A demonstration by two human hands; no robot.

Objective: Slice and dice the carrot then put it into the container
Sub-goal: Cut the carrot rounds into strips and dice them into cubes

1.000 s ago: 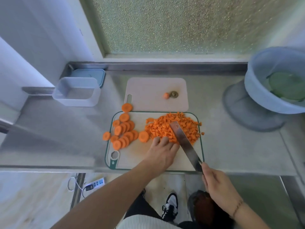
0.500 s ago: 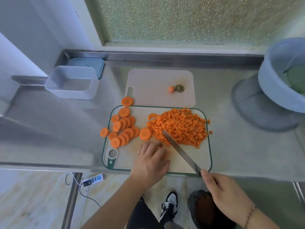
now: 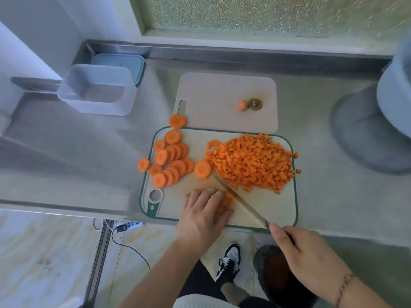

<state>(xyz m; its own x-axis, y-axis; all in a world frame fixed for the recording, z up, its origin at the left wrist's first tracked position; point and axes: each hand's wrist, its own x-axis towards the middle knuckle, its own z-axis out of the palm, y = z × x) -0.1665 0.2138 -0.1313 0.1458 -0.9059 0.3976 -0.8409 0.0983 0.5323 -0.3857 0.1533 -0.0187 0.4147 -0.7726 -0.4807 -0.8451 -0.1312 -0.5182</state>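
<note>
Orange carrot pieces (image 3: 225,202) lie half hidden under the left hand (image 3: 204,213), fingers curled over them on the board (image 3: 273,207). Right hand (image 3: 307,258) grips the knife (image 3: 239,200); handle hidden. Container (image 3: 97,90) sits well apart.

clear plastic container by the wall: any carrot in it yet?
Empty. The clear rectangular plastic container shows only bare walls and floor; the diced carrot pile sits on the green-rimmed cutting board.
</note>
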